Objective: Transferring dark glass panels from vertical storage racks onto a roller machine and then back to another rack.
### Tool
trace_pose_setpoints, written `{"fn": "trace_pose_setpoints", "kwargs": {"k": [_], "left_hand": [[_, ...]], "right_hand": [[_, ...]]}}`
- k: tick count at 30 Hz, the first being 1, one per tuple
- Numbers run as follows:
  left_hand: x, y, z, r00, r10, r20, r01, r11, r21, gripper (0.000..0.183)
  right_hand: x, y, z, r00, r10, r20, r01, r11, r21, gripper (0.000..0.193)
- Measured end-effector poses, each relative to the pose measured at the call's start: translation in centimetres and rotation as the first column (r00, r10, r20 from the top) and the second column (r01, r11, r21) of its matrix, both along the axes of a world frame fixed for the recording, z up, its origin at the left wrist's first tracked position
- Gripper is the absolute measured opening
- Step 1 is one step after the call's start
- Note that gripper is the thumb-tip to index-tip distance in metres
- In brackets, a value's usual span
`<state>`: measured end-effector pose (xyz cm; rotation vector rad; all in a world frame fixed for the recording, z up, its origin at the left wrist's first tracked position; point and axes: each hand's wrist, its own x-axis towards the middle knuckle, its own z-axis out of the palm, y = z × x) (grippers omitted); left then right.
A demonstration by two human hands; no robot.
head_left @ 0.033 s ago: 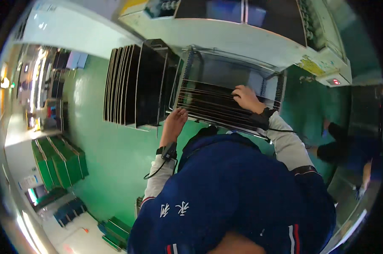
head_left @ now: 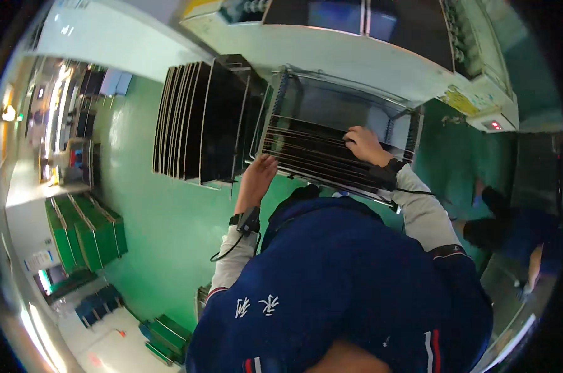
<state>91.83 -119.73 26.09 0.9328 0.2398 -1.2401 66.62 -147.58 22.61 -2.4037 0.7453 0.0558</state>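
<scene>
A metal-framed rack (head_left: 274, 93) with toothed side walls stands in front of me. Thin dark panels (head_left: 312, 147) stand on edge in its nearer part, in parallel rows. My right hand (head_left: 364, 144) is over these panels, its fingers bent down at the upper edge of one; the fingertips are partly hidden. At the rack's near left corner is my left hand (head_left: 258, 177), fingers curled together. Whether it grips a panel's end or the frame is hidden. A band with a cord circles each wrist.
Left of the rack, a second rack (head_left: 241, 118) holds several upright dark panels (head_left: 182, 118). Beyond is a pale machine (head_left: 412, 65) with a small red display. Green stacked panels (head_left: 85, 233) stand far left. At the right, another person's arm (head_left: 534, 267) reaches down.
The view has shifted very slightly. My hands keep their places at the rack, and the other person's arm at the right has moved a little.
</scene>
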Motion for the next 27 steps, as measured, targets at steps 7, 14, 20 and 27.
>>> {"fn": "trace_pose_setpoints", "kwargs": {"k": [7,14,20,27], "left_hand": [[-0.4,-2.9,7.6,0.994,0.108,-0.014,-0.106,0.932,-0.346,0.051],[-1.7,-3.0,11.6,0.981,0.157,0.114,-0.076,0.854,-0.515,0.055],[-4.4,0.5,6.9,0.985,0.082,0.151,-0.027,0.942,-0.335,0.051],[-5.5,3.2,5.2,0.990,0.120,0.073,-0.107,0.981,-0.163,0.038]], "right_hand": [[-1.5,-2.5,-4.1,0.986,0.081,-0.145,-0.069,0.994,0.084,0.030],[-1.5,-3.8,-5.3,0.957,0.263,0.125,-0.257,0.964,-0.064,0.032],[-2.9,-2.4,-5.4,0.954,0.300,0.002,-0.285,0.906,-0.314,0.018],[-2.3,-2.4,-5.5,0.952,0.297,0.076,-0.274,0.936,-0.221,0.023]]}}
